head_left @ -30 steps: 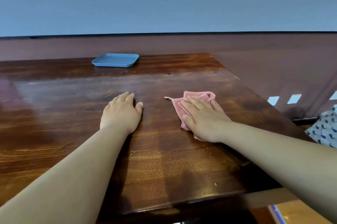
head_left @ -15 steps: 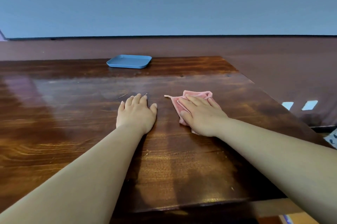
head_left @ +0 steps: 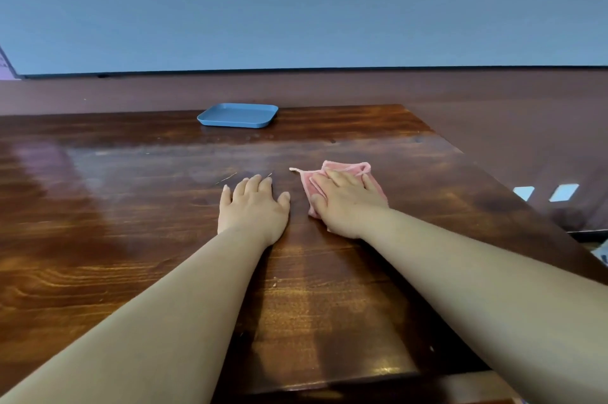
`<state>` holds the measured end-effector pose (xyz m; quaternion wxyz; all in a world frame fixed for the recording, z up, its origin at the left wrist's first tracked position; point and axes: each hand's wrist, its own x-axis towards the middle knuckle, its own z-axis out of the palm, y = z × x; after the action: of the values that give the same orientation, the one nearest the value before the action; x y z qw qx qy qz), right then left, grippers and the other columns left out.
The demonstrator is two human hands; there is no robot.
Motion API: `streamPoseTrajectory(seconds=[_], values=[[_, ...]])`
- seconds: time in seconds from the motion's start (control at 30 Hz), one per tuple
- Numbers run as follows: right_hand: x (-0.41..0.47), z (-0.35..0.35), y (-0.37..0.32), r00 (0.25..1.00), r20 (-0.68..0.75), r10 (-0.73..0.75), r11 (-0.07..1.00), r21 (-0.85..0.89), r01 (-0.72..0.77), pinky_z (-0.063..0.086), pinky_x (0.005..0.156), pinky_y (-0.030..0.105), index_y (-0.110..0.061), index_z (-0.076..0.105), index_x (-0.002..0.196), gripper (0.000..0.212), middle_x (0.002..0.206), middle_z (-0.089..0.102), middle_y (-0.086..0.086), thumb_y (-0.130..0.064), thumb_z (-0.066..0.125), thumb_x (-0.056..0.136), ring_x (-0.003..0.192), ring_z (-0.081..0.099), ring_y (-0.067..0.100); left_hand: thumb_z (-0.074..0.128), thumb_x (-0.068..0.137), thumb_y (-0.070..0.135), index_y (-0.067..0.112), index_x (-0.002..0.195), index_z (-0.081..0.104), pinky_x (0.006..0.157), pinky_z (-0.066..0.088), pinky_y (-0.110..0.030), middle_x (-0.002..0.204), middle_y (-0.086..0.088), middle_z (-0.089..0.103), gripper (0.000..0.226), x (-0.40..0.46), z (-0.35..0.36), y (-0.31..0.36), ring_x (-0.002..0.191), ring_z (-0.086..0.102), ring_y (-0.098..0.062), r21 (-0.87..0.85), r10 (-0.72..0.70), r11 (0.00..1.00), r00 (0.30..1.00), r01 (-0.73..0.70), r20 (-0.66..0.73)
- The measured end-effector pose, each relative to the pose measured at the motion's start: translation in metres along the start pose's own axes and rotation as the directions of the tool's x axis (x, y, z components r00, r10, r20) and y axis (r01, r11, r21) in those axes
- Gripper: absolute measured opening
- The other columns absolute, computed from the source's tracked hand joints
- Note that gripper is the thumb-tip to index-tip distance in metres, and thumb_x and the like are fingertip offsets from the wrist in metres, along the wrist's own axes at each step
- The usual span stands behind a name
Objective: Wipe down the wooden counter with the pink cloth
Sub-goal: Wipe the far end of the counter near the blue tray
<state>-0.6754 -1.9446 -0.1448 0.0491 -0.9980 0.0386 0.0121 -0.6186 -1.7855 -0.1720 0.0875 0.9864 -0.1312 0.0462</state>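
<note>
**Inspector A:** State of the wooden surface [head_left: 131,239]?

**Inspector B:** Dark, glossy boards, with pale glare across the left part. A few light specks lie near the front edge, between the two forearms.

**Inspector A:** Location of the pink cloth [head_left: 342,180]?

**Inspector B:** Right of centre, flat on the surface under the right hand [head_left: 345,203]. It looks folded, with a thin loop or cord trailing from its far left corner. How many layers it has I cannot tell from this angle.

**Inspector A:** Grip on the cloth?

**Inspector B:** None as such. The fingers lie straight and together, palm down, pressing the cloth onto the wood. The thumb rests along the cloth's left edge.

**Inspector A:** The left hand [head_left: 253,209]?

**Inspector B:** Palm down on bare wood just beside the cloth, apart from it. Fingers are extended, thumb spread to the right, holding nothing.

**Inspector A:** Other items?

**Inspector B:** A blue tray [head_left: 237,115] near the far edge, well apart from both hands. Beyond it is a maroon ledge [head_left: 296,87], then a blue-grey wall [head_left: 296,2].
</note>
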Motion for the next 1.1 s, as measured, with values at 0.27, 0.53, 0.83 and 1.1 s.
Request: streamPoseTrajectory(seconds=[0.27, 0.53, 0.83, 1.1], values=[[-0.015, 0.017, -0.001, 0.989, -0.029, -0.144, 0.989, 0.024, 0.145, 0.004, 0.122, 0.045, -0.033, 0.023, 0.157, 0.056, 0.167, 0.016, -0.009, -0.048, 0.02, 0.103, 0.153, 0.01, 0.015, 0.03, 0.099, 0.053, 0.028, 0.14, 0.045, 0.117, -0.002, -0.046, 0.146, 0.001, 0.046, 0.05, 0.023, -0.031, -0.02, 0.136, 0.039, -0.021, 0.086, 0.045, 0.995, 0.999, -0.048, 0.03], [-0.001, 0.022, -0.016, 0.986, 0.003, -0.168, 0.984, 0.061, 0.168, -0.002, 0.121, 0.05, -0.029, 0.023, 0.157, 0.058, 0.168, 0.012, -0.002, -0.049, 0.021, 0.102, 0.154, 0.005, 0.018, 0.018, 0.099, 0.055, 0.02, 0.153, 0.025, 0.119, 0.004, -0.043, 0.161, 0.002, 0.017, 0.064, 0.011, -0.009, -0.054, 0.148, 0.008, -0.018, -0.004, -0.119, 0.993, 0.993, 0.119, -0.022], [0.027, 0.007, -0.035, 0.995, 0.001, -0.097, 0.994, 0.048, 0.097, 0.002, 0.122, 0.049, -0.027, 0.023, 0.157, 0.054, 0.167, 0.013, -0.002, -0.042, 0.023, 0.105, 0.153, 0.008, 0.019, 0.015, 0.098, 0.055, 0.021, 0.154, 0.018, 0.12, 0.004, -0.044, 0.162, 0.003, 0.01, 0.066, 0.009, -0.005, -0.052, 0.149, 0.003, -0.016, 0.004, -0.136, 0.991, 0.99, 0.136, -0.022], [0.018, 0.011, -0.038, 0.977, 0.041, -0.209, 0.978, 0.007, 0.208, 0.002, 0.123, 0.047, -0.029, 0.017, 0.159, 0.057, 0.169, 0.009, -0.002, -0.043, 0.021, 0.105, 0.154, 0.004, 0.016, 0.015, 0.098, 0.055, 0.021, 0.154, 0.015, 0.12, 0.002, -0.044, 0.162, 0.003, 0.007, 0.066, 0.009, -0.003, -0.053, 0.149, 0.001, -0.016, 0.006, -0.141, 0.99, 0.99, 0.141, -0.004]])
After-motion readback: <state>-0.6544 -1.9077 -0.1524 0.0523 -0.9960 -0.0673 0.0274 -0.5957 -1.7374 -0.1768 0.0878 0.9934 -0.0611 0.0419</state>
